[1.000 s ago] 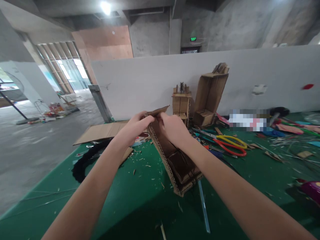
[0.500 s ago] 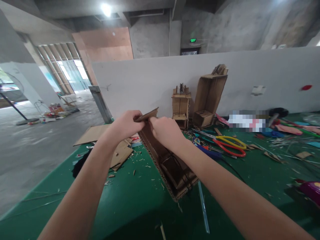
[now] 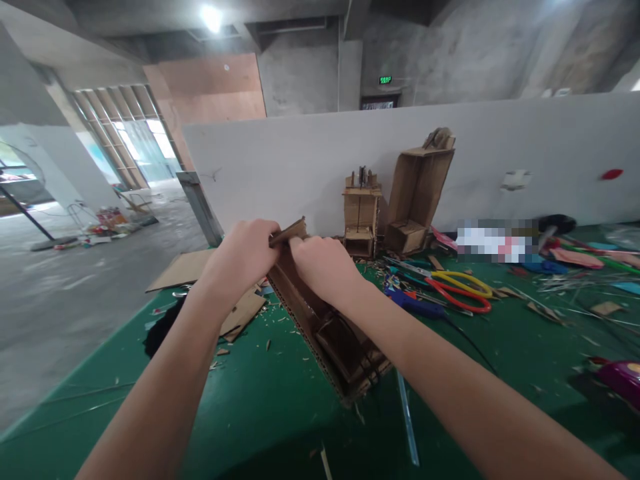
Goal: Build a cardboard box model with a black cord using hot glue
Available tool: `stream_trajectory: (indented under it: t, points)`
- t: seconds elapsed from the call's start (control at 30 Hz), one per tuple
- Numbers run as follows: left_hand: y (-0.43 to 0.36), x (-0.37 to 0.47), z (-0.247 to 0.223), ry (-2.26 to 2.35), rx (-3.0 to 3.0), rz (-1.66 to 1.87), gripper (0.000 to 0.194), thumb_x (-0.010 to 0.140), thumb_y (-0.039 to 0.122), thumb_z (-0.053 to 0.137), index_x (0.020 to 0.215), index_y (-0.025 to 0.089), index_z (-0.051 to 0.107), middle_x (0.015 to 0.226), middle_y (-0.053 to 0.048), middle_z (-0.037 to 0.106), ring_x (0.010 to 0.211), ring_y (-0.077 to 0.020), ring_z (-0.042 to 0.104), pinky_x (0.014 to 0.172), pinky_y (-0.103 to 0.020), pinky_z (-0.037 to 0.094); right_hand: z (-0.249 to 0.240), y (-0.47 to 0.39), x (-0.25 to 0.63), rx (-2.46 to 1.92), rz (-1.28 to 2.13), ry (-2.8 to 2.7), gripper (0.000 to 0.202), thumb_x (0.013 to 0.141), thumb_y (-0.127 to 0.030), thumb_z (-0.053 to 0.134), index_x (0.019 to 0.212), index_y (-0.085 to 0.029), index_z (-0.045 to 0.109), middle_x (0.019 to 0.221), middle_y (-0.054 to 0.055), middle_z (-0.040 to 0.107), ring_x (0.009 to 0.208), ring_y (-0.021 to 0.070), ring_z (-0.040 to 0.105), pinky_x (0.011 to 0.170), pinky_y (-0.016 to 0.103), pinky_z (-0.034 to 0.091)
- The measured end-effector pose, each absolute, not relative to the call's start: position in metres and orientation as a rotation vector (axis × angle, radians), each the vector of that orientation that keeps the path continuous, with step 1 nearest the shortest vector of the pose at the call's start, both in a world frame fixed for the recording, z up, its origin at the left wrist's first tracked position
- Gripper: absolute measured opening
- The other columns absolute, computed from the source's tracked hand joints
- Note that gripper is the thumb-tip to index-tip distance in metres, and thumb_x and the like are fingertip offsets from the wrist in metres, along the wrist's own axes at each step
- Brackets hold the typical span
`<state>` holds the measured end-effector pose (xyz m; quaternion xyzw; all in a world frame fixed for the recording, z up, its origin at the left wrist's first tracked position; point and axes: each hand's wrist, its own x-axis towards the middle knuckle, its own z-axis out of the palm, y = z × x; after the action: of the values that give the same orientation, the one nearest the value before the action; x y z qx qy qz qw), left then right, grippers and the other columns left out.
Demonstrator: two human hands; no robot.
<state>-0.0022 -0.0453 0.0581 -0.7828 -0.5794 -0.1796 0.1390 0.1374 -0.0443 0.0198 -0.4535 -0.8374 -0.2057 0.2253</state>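
An open-fronted cardboard box (image 3: 300, 287) leans at a slant over the green table, its lower end towards me, with a smaller box-like part and dark cords inside. My left hand (image 3: 250, 250) is closed on the box's upper left edge. Against the upper end, beneath a raised cardboard flap (image 3: 290, 232), my right hand (image 3: 323, 263) has its fingers curled in and pressed to the board. Its fingertips are partly hidden, and I cannot tell whether they pinch anything else. A clear glue stick (image 3: 407, 420) lies on the table by the box's lower end.
Two similar cardboard boxes, a smaller one (image 3: 361, 213) and a taller one (image 3: 420, 187), stand by the white partition. Scissors with red and yellow handles (image 3: 460, 290) and a blue glue gun (image 3: 415, 303) lie right. Flat cardboard pieces (image 3: 245, 313) and scraps lie left.
Both hands and the box have shifted slightly to the left. The hold on the box's upper end looks the same.
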Motion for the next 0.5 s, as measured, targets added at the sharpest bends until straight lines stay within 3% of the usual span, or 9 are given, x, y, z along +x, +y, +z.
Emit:
stream_trajectory:
  t: [0.27, 0.5]
  points:
    - [-0.0446, -0.0017, 0.057, -1.656, -2.28, -0.512, 0.017, 0.072, 0.024, 0.045, 0.057, 0.019, 0.04, 0.054, -0.002, 0.048, 0.049, -0.0126, 0.04, 0.048, -0.026, 0.026, 0.019, -0.044, 0.1393, -1.241, -0.535, -2.287, 0.019, 0.083, -0.008, 0.04, 0.089, -0.012, 0.057, 0.069, 0.012, 0.066, 0.063, 0.023, 0.064, 0.051, 0.029, 0.032]
    - [-0.0488, -0.0004, 0.0642, -1.685, -2.384, -0.54, 0.022, 0.075, 0.03, 0.045, 0.057, 0.019, 0.05, 0.051, -0.001, 0.051, 0.05, -0.0141, 0.046, 0.049, -0.027, 0.028, 0.0224, -0.0463, 0.1425, -1.255, -0.547, -2.27, 0.019, 0.082, -0.008, 0.04, 0.09, -0.013, 0.057, 0.07, 0.012, 0.065, 0.063, 0.0219, 0.063, 0.05, 0.028, 0.031]
